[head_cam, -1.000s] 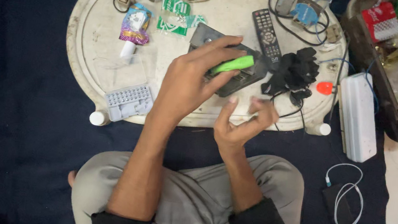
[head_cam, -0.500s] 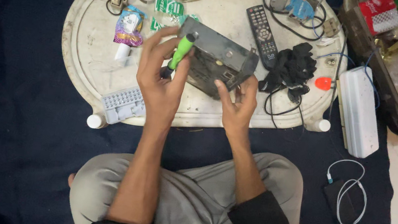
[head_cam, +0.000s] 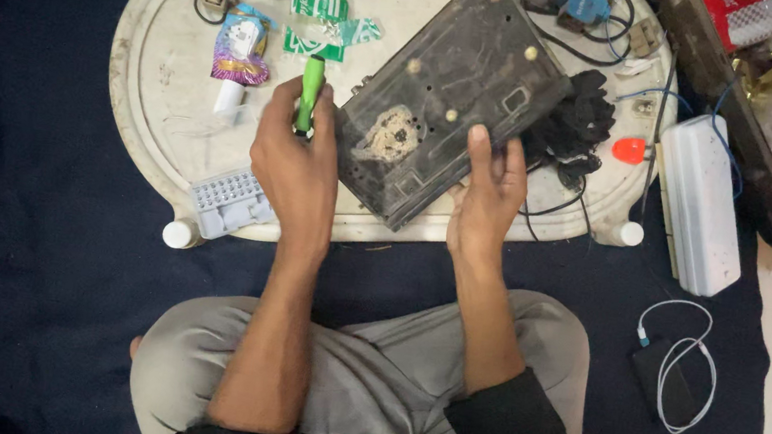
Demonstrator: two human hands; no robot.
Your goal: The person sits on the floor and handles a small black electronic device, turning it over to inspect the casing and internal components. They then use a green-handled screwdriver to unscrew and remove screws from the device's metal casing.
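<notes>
Green-handled screwdriver (head_cam: 309, 90) clenched in left hand (head_cam: 298, 172); right hand (head_cam: 487, 195) grips dark device casing (head_cam: 445, 97) edge. Advice: steady casing, seat tip squarely.

Two hands (head_cam: 299, 162), one green-handled screwdriver (head_cam: 309, 92), one dark casing (head_cam: 450, 97), one white tray (head_cam: 155, 61).

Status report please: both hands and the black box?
Left hand grips green-handled screwdriver. Right hand holds black box, underside up. Black cables beside it.
</notes>
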